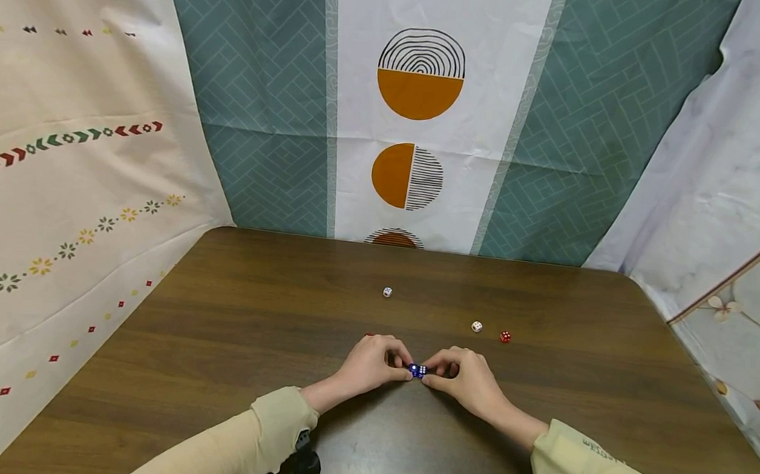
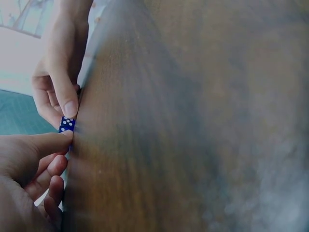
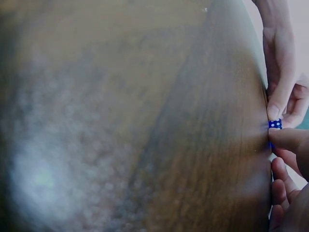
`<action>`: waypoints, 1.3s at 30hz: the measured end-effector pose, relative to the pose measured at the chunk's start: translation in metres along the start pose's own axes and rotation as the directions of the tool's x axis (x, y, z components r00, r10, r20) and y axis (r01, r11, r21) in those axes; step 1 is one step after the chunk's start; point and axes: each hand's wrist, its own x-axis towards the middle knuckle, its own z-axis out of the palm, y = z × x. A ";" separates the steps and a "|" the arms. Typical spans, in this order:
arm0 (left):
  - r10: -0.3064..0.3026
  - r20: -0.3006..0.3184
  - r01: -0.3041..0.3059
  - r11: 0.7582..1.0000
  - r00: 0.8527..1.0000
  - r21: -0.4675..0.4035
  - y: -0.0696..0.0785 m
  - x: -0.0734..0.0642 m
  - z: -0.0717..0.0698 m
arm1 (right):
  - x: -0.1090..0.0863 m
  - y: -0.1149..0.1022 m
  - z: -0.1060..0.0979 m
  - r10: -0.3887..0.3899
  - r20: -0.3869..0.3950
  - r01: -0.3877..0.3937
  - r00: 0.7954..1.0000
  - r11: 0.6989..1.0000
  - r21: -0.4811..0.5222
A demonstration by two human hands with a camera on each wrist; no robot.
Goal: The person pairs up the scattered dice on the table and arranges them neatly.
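My left hand: thumb and finger nearly closed, pinching blue dice. My right hand: likewise, from the opposite side. Location of blue dice: between both hands, at the brown table.

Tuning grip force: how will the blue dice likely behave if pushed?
Probably light: the blue dice are small beside the left hand and right hand. Flat, squarish faces suggest they'd slide or tip rather than roll freely.
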 end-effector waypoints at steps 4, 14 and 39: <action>0.004 -0.001 -0.004 1.000 1.000 0.002 0.000 0.000 0.000 | 0.000 0.000 0.000 -0.009 -0.003 0.009 1.000 1.000 0.008; 0.002 0.001 -0.002 1.000 1.000 0.012 -0.001 0.000 0.000 | 0.001 0.000 0.000 -0.002 -0.003 0.002 1.000 1.000 0.008; -0.005 0.028 0.005 1.000 1.000 0.019 0.000 0.003 -0.001 | 0.001 0.002 0.000 0.014 0.025 -0.015 1.000 1.000 0.016</action>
